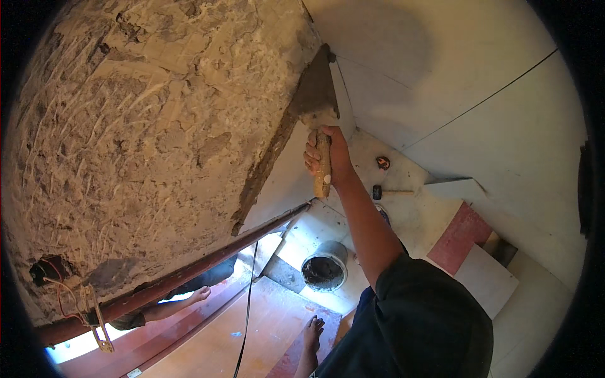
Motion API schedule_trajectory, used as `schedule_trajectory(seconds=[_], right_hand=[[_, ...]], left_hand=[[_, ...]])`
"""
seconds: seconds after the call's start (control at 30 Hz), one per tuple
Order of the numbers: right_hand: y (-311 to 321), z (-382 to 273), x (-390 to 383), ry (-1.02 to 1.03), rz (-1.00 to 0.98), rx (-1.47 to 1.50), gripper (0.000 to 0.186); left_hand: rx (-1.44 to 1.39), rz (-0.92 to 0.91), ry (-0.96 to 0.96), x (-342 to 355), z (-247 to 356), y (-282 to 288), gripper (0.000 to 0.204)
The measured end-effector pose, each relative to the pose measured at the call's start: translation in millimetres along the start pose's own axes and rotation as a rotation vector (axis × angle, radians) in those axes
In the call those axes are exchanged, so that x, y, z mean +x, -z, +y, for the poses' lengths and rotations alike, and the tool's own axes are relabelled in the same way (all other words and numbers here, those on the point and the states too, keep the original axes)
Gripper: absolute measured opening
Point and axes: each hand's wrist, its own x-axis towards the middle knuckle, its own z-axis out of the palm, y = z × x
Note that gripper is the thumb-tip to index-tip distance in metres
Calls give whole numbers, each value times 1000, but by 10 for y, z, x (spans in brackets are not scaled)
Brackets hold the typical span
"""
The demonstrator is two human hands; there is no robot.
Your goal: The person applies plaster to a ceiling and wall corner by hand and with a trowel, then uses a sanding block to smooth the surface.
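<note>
My right hand (327, 157) grips the wooden handle of a trowel (315, 85), whose dark triangular blade lies along the edge of the rough plastered wall surface (151, 126), where it meets a smooth white panel (277, 176). The blade's heel carries some pale crust. My left hand (313, 331) hangs low at the bottom centre, fingers loosely bent and apart, holding nothing visible, over orange-and-red boards (220, 340). A grey bucket (340, 271) with dark wet mix inside stands on the floor just above it.
Another person's hand (200, 294) shows below a red-brown beam (157, 296). An electrical box with wires (50, 271) sits in the wall. A black cable hangs down. A tape measure (382, 163), black mallet (377, 192) and loose red (454, 236) and white panels (482, 280) lie at right.
</note>
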Motion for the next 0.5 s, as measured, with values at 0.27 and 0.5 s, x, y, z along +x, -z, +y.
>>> schedule_trajectory(seconds=[0.27, 0.5], right_hand=[[64, -29, -32, -88, 98, 99, 35], [-707, -25, -404, -62, 430, -36, 33]], left_hand=[[6, -5, -9, 10, 79, -83, 47], [-11, -14, -49, 8, 161, -135, 48]])
